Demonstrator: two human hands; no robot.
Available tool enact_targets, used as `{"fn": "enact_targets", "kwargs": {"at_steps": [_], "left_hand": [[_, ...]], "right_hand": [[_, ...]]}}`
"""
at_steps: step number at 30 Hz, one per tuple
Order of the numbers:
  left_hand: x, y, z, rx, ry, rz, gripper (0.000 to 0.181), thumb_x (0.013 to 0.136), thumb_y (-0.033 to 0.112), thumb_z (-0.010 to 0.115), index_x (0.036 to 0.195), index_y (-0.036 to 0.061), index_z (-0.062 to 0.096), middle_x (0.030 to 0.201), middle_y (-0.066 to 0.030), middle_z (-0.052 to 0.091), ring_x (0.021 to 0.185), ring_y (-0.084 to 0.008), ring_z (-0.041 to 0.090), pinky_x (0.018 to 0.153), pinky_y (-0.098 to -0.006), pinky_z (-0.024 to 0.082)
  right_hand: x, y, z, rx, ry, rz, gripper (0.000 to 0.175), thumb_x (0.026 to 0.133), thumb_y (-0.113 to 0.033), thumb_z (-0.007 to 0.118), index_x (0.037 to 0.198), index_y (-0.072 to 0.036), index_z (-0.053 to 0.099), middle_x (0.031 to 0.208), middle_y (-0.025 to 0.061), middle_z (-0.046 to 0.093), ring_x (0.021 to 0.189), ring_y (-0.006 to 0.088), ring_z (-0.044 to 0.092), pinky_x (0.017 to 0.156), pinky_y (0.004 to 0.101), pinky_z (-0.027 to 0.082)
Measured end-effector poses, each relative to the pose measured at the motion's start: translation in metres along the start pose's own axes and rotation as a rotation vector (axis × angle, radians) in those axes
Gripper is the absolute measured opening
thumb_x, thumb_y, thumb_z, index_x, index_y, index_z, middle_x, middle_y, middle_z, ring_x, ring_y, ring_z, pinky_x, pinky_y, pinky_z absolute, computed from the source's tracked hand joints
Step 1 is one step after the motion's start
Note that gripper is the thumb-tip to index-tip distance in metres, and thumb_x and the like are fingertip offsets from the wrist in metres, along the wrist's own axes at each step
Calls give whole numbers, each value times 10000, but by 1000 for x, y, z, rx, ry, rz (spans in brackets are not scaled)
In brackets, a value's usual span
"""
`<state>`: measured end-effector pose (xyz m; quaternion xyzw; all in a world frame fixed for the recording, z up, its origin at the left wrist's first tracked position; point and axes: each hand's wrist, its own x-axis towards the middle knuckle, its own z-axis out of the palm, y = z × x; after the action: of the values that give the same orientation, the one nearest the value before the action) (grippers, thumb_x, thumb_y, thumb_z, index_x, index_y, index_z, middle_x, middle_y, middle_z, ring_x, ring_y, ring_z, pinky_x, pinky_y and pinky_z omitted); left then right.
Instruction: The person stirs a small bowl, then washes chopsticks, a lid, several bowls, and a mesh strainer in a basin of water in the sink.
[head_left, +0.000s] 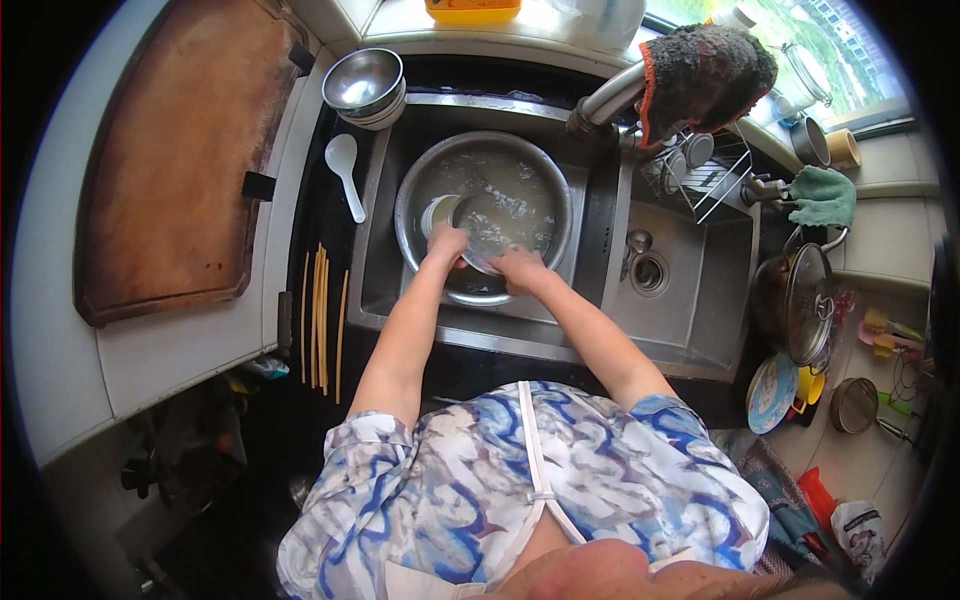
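Note:
A round metal basin (559, 191) of cloudy water stands in the left bowl of the steel double sink (495, 335). My left hand (448, 246) is in the basin, its fingers closed on the rim of a round bowl (491, 225) that is partly under water. At the bowl's near right edge lies my right hand (517, 268), its fingertips in the water; its grip is not clear. A lighter bowl or cup (437, 214) shows in the water just beyond my left hand.
Stacked bowls (364, 81), a white spoon (343, 169) and several chopsticks (322, 322) lie left of the sink. The faucet (611, 97) has a dark cloth (705, 82) over it. A wire rack (709, 172) and a lidded pot (806, 300) stand at right; a cutting board (180, 165) is far left.

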<state>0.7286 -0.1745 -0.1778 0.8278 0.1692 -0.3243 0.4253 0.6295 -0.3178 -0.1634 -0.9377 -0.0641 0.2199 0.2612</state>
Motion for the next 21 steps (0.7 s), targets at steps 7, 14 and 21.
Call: {"fn": "enact_targets", "kwargs": {"at_steps": [7,14,21], "left_hand": [[-45,23,-18,755,339,872,333,806,45,502,1129,-16,556,835,-236,643,691,-367,659,581,-413,550],[-86,31,-32,1109,327,1024,446,784,54,534,1229,68,509,1063,-175,605,702,-302,674,580,-385,553],[-107,33,-61,875,394,1305,313,820,84,528,1128,69,578,1041,-132,640,744,-274,673,616,-337,553]], "right_hand": [[-1,40,-31,171,374,330,209,762,-50,532,898,-44,692,891,226,649,891,392,628,759,451,514],[-44,-25,-75,181,810,-95,312,745,-30,553,1040,-99,625,959,169,615,872,375,594,779,448,484],[-10,-2,-80,609,438,-57,503,694,-31,580,1184,-141,596,1057,187,630,963,364,611,851,387,485]]}}
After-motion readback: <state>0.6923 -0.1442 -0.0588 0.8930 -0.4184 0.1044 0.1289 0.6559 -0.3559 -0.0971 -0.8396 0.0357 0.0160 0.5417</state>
